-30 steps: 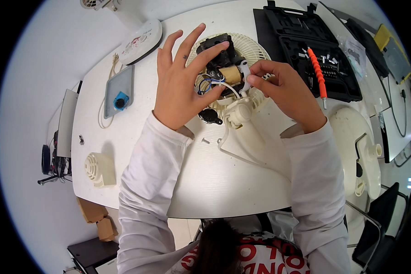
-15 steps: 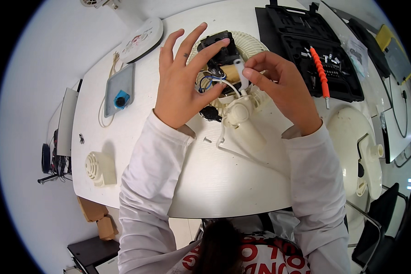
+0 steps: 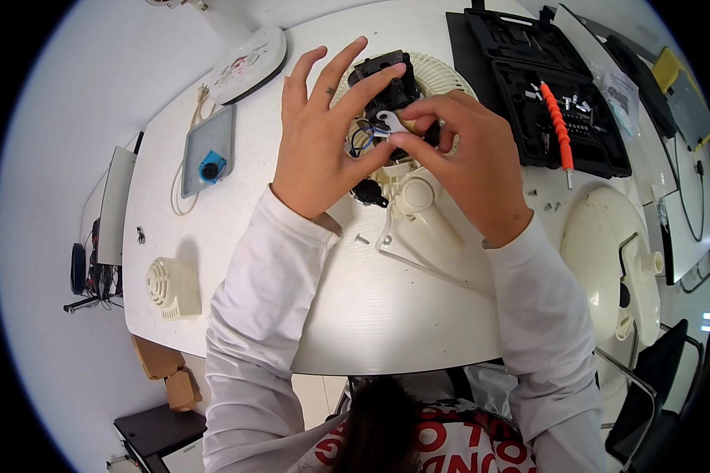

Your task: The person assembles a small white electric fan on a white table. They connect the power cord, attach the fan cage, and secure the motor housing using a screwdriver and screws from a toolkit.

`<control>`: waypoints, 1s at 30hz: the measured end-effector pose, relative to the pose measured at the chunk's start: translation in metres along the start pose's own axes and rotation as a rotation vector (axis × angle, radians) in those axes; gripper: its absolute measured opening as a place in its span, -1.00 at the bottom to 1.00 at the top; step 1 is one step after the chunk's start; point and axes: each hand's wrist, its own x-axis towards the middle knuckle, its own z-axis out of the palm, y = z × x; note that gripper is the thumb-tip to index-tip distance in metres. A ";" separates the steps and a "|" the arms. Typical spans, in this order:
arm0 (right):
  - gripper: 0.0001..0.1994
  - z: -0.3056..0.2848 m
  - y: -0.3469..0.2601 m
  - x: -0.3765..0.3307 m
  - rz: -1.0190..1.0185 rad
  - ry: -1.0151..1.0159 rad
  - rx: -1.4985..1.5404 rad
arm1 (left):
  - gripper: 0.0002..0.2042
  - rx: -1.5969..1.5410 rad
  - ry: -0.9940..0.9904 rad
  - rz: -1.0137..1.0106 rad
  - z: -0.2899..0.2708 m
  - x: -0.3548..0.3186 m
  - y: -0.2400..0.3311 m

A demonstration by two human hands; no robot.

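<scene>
My left hand (image 3: 315,146) spans the black fan motor (image 3: 393,83), its index fingertip on the upper part and its thumb at the lower part, with the other fingers raised. Between my right thumb and index finger is a small white plastic link (image 3: 388,121) with a rounded, holed end. That right hand (image 3: 481,162) is closed over the motor's right side and hides part of it. Blue and white wires (image 3: 360,139) run beside the left thumb. Below stands the cream fan neck (image 3: 420,195), with a black round part (image 3: 368,192) to its left.
Under the motor lies a cream fan grille (image 3: 450,75). A loose screw (image 3: 361,240) is near the neck. Rightward are an open black toolbox (image 3: 607,154), an orange flexible screwdriver shaft (image 3: 556,122) and a cream fan base (image 3: 596,244). A grey tray (image 3: 193,158) and vented cover (image 3: 183,290) stand left.
My right hand has shifted left and turned inward over the motor. The white link has moved left and tilted from near upright. My left hand keeps nearly the same pose.
</scene>
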 end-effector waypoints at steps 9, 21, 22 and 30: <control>-0.89 0.002 -0.004 0.001 0.056 -0.016 0.073 | -0.38 -0.005 0.008 -0.013 -0.002 0.000 0.002; -0.85 -0.005 0.007 -0.002 0.165 -0.027 0.183 | -0.32 0.005 -0.002 0.004 0.000 -0.001 -0.002; -0.85 -0.005 0.008 -0.002 0.169 -0.022 0.195 | -0.32 -0.002 -0.001 0.002 0.000 -0.001 -0.002; -0.84 0.001 0.011 -0.004 0.122 0.057 0.145 | -0.32 0.004 0.004 -0.005 0.000 -0.001 0.000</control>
